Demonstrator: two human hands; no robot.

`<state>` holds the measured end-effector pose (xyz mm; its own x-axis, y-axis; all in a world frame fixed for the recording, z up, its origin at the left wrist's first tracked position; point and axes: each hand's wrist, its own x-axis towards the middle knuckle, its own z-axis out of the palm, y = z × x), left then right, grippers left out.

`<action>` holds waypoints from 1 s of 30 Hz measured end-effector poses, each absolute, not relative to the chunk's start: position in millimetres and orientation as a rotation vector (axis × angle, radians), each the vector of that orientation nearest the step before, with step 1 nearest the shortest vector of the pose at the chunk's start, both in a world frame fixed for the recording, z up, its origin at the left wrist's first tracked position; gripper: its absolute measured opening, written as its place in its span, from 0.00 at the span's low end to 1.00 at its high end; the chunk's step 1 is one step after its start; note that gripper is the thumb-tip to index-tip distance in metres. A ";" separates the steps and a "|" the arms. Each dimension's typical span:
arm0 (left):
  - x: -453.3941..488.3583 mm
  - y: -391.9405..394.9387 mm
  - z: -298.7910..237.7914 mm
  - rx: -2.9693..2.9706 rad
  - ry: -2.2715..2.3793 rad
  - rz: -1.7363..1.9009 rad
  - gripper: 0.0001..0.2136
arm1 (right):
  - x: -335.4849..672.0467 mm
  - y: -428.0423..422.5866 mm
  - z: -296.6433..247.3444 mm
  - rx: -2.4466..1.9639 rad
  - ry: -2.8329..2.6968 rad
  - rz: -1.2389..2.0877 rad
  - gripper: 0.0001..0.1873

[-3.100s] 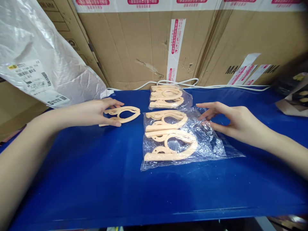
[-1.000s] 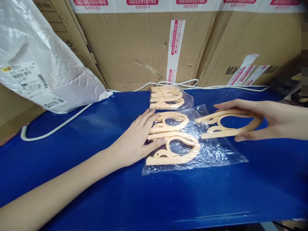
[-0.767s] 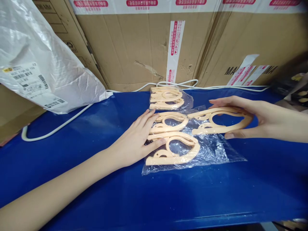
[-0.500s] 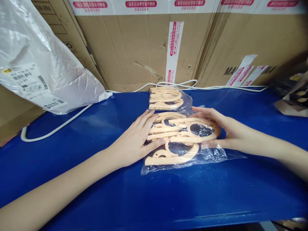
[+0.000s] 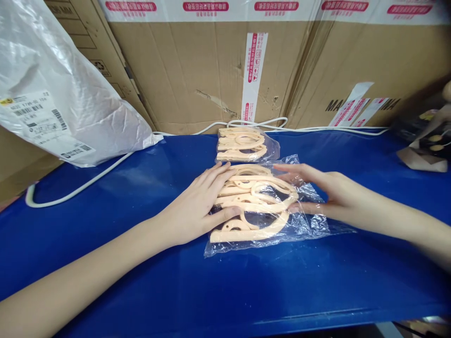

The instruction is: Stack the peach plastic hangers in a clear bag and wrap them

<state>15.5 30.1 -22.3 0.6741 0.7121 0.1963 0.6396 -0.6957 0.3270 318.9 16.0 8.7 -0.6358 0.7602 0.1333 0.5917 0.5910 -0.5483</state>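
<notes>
Beige folding hangers [image 5: 262, 232] lie stacked inside a clear plastic bag [image 5: 310, 227] on the blue tabletop. My left hand [image 5: 197, 206] rests over the bag's left side, fingers stretched out and thumb lying apart on the hangers. At the right end is my right hand [image 5: 324, 190], its thumb and forefinger spread wide. The thumb tip is close to the rounded end of the upper hanger, and the forefinger reaches over the bag's far side. Just behind lies a second clear bag of similar hangers [image 5: 243, 143], which neither hand holds.
Cardboard boxes [image 5: 183, 70] wall off the back of the blue table [image 5: 211, 295]. A white cable [image 5: 116, 165] runs along the rear and loops at left. A white shipping bag [image 5: 81, 94] leans at back left, and a dark, partly blurred item [image 5: 423, 138] sits at right.
The upper hanger has slid left, deeper over the stack. My right hand has shifted slightly left, with its palm farther from the hanger's end. My left hand stays nearly in place.
</notes>
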 end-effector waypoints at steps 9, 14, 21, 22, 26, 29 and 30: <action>18.4 29.9 -20.1 2.679 1.049 0.449 0.31 | 321.8 18.5 10.4 -1.142 -2.397 0.601 0.32; 19.1 31.0 -17.7 2.680 1.020 0.439 0.30 | 308.6 15.9 3.6 -1.086 -2.370 0.590 0.29; 26.3 27.6 -1.1 2.808 0.987 0.326 0.29 | 330.7 27.0 4.0 -1.308 -2.283 0.320 0.27; 30.8 25.8 2.0 2.827 0.951 0.304 0.29 | 337.2 31.9 2.5 -1.363 -2.253 0.248 0.28; 55.0 19.7 8.3 2.847 0.814 0.253 0.28 | 354.7 50.0 -9.6 -1.539 -2.154 0.263 0.35; 70.2 19.9 5.7 2.886 0.754 0.250 0.31 | 353.1 52.9 -14.9 -1.452 -2.056 0.631 0.37; 73.4 20.9 4.3 2.900 0.745 0.244 0.32 | 350.4 51.5 -14.5 -1.397 -2.027 0.749 0.37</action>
